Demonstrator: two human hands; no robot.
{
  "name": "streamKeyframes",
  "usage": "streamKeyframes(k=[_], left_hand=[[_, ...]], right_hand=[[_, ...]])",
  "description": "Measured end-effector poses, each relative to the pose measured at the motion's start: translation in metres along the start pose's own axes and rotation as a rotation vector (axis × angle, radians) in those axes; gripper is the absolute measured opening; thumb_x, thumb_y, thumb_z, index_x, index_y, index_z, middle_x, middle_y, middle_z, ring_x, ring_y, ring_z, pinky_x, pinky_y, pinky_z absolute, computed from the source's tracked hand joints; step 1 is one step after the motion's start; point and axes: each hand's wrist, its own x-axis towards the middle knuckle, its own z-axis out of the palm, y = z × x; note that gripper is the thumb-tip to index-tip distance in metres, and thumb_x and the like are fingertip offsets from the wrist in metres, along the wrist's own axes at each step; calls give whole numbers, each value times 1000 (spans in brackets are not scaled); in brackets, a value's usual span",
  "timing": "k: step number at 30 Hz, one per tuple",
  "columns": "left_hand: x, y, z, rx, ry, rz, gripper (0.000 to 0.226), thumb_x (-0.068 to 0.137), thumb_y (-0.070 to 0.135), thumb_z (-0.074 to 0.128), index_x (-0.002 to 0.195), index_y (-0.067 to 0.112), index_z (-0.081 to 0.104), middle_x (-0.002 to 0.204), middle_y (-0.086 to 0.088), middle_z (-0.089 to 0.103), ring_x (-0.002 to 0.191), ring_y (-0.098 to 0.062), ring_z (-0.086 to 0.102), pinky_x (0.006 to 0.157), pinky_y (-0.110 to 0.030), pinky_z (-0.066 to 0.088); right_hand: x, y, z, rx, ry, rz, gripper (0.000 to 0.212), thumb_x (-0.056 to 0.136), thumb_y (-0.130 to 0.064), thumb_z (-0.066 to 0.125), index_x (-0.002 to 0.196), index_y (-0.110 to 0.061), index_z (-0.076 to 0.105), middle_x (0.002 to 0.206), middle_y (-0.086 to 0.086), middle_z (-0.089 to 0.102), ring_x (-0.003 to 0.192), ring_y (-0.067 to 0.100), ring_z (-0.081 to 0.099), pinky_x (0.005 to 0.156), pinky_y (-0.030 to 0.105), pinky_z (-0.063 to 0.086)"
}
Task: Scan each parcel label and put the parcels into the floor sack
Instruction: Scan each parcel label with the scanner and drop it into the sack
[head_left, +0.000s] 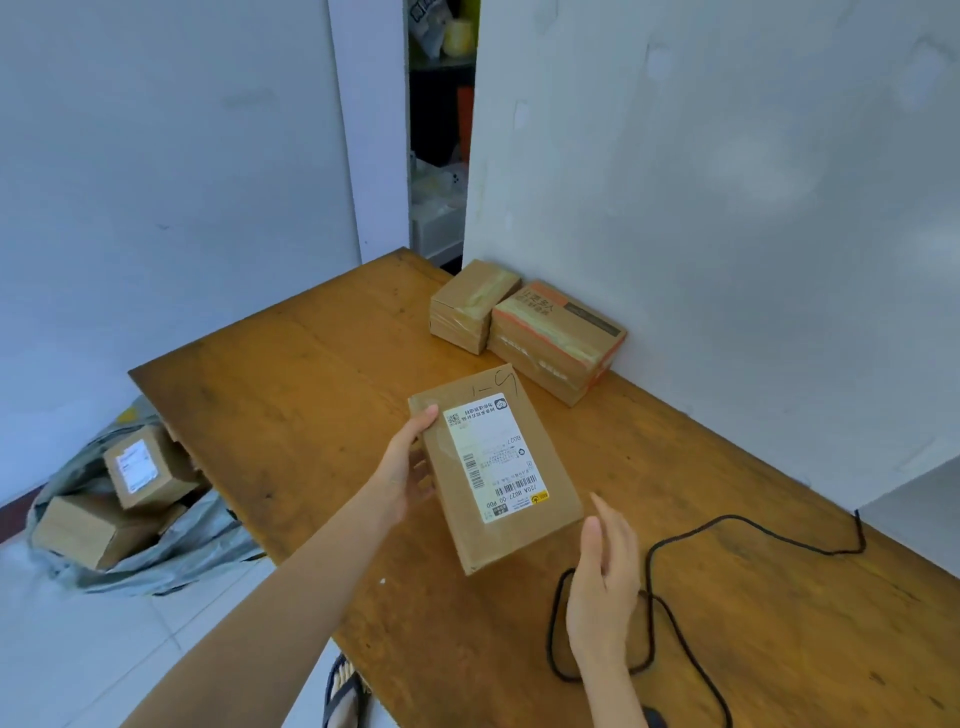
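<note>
Brown cardboard makes up the flat rectangular parcel (545, 467) seen at the centre of the frame, above the worn orange-brown wooden table (311, 415). Its white printed shipping label (491, 460) is turned upward, and "1-9" is handwritten above it. Whether the parcel rests on the table or is lifted clear cannot be told.

The parcel's left edge is gripped by the left hand (410, 467): the thumb is laid on the top face near the far corner, and the fingers are curled underneath. The right hand (602, 582) is held just beside the parcel's near right corner, palm turned toward it, with the fingers straight and close together and nothing grasped. Contact with the cardboard cannot be confirmed.

A thin black cable (727, 517) is looped across the table at the lower right of the frame, passing under the right hand.

At the table's far corner, against the white wall, two taped cardboard boxes are set touching each other: a plain brown box (472, 306) and a larger box with orange print (558, 340).

At the lower left of the frame, a crumpled grey plastic sack (156, 551) lies open on the pale tiled floor beside the table. Two labelled cardboard boxes (150, 465) are seen inside it.
</note>
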Motion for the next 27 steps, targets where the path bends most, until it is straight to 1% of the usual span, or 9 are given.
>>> streamKeyframes(k=[2,4,9,12,15,17,20,23,27], left_hand=[[-5,10,-12,-25,21,-1,82,40,63,79,108,20,66,75,2,73,75,-17,68,60,-29,52],[-8,22,-26,-40,53,-7,79,44,65,76,108,19,66,76,2,71,74,-18,66,65,-30,51],[-16,63,-81,12,141,3,77,68,75,59,121,19,59,101,-5,70,96,-23,65,87,-39,51],[-25,96,-131,90,155,-21,91,75,81,45,144,22,39,122,-8,63,110,-28,61,98,-47,46],[-37,131,-190,113,168,15,90,82,78,37,152,25,22,137,-8,54,120,-31,56,99,-51,45],[-44,153,-231,116,215,55,82,88,72,35,153,24,20,144,-5,48,127,-28,50,103,-53,41],[-52,182,-297,150,245,113,68,96,59,33,153,25,17,147,-2,44,132,-24,44,109,-55,36],[-60,202,-361,208,277,66,67,95,60,36,152,33,12,150,1,41,135,-27,41,102,-59,42],[-50,216,-433,171,402,87,60,96,56,40,148,29,26,141,-1,51,127,-26,50,103,-53,44]], right_hand=[[6,-26,23,160,-112,-6,44,94,-46,41,133,-29,52,129,-17,53,120,-6,45,97,20,37],[6,-42,49,250,-206,17,39,93,-39,52,131,-30,54,122,-18,60,112,-4,55,88,21,46],[-8,-73,120,231,-263,-11,34,89,-30,64,122,-35,56,112,-23,62,100,-4,59,78,20,50],[-27,-100,174,221,-305,-36,31,90,-32,62,120,-38,54,109,-24,61,100,-5,58,74,16,47],[-52,-132,237,232,-361,-67,30,92,-31,60,121,-34,54,110,-17,62,98,-4,59,72,14,51],[-70,-153,284,246,-404,-84,31,92,-30,59,123,-29,53,112,-11,63,100,2,60,75,18,54],[-99,-182,355,242,-445,-106,35,93,-29,58,127,-23,52,114,-5,62,104,14,60,85,34,54],[-128,-202,419,243,-517,-94,36,93,-25,58,128,-18,52,113,-3,62,103,15,60,85,33,53],[-159,-211,485,203,-623,-66,34,93,-24,59,125,-16,52,112,-2,62,101,14,60,84,32,53]])
